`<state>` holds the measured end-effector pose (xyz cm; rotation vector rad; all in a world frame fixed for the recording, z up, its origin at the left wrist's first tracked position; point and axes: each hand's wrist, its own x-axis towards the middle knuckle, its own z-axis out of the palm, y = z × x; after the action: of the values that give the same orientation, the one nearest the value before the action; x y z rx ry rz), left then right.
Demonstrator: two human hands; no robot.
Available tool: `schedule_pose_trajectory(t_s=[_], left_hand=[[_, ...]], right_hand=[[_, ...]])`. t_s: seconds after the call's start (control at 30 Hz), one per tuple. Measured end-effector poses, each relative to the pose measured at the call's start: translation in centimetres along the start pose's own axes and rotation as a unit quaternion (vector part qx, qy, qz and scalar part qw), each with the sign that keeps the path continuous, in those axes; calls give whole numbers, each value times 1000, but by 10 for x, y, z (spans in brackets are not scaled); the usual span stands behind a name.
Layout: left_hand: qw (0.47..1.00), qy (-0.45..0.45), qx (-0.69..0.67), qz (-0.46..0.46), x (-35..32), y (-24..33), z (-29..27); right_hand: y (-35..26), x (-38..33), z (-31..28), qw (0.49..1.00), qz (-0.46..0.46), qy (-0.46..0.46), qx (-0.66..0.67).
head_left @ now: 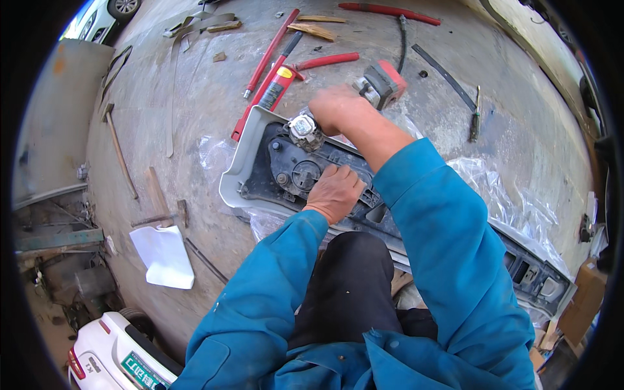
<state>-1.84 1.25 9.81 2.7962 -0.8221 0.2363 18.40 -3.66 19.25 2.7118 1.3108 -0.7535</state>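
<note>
A long vehicle trim panel, like a bumper, lies in front of me, with a pale grey rim [232, 181] and a black plastic inside [263, 162]. My left hand [338, 193] rests on its black inside with fingers bent and closed; what they pinch is hidden. Above the panel, my right hand [335, 107], smeared by motion, is closed round the handle of a cordless power tool. The tool's round silver head [305, 129] is over the panel's upper edge, and its red and grey battery end [383, 84] sticks out beyond my hand. The tool's tip is hidden.
A red hydraulic jack-like tool [276, 88] and red bars [273, 52] lie beyond the panel. A hammer [120, 146], a white sheet [164, 257] and a screwdriver [476, 120] are on the concrete floor. Clear plastic wrap [507, 195] lies under and beside the panel. A white car [110, 344] stands lower left.
</note>
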Motion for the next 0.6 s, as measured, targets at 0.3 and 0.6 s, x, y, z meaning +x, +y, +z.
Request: schedule_pose_trajectory(t_s=[0.3, 0.6], left_hand=[[1000, -4, 8, 11, 5, 1, 0], [1000, -24, 5, -1, 3, 2, 2]], right_hand=[[9, -3, -1, 1000, 0, 9, 7], [11, -4, 3, 999, 0, 29, 21]])
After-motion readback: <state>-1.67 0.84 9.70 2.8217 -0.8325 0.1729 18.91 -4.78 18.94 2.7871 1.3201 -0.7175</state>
